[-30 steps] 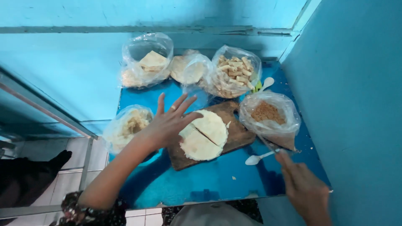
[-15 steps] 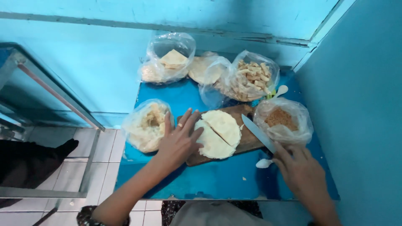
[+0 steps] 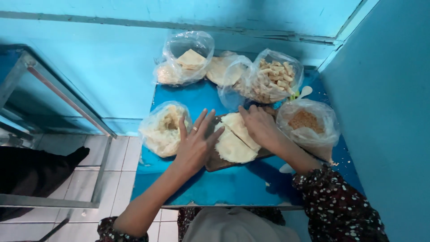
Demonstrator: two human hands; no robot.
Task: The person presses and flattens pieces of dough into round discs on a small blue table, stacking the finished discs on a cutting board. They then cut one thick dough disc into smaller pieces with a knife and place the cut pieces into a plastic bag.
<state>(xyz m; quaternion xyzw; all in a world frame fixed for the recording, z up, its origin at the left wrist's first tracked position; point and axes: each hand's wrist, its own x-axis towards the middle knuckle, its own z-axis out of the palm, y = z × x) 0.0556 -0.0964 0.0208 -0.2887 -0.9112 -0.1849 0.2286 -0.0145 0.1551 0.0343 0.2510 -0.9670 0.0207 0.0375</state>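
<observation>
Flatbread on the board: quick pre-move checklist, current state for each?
1. Flatbread lies flat on the cutting board, a cut line running through it: ok.
2. Left hand rests on the flatbread's left edge, fingers spread: ok.
3. Right hand rests on the flatbread's upper right, palm down: ok.
4. Knife location: none visible in either hand or on the blue table: cannot tell.
5. Space around the board: the bag of pale pieces and the bag of brown crumbs crowd both sides: not ok.
6. White spoon partly hidden under the right forearm: cannot tell if it is in the way.
</observation>
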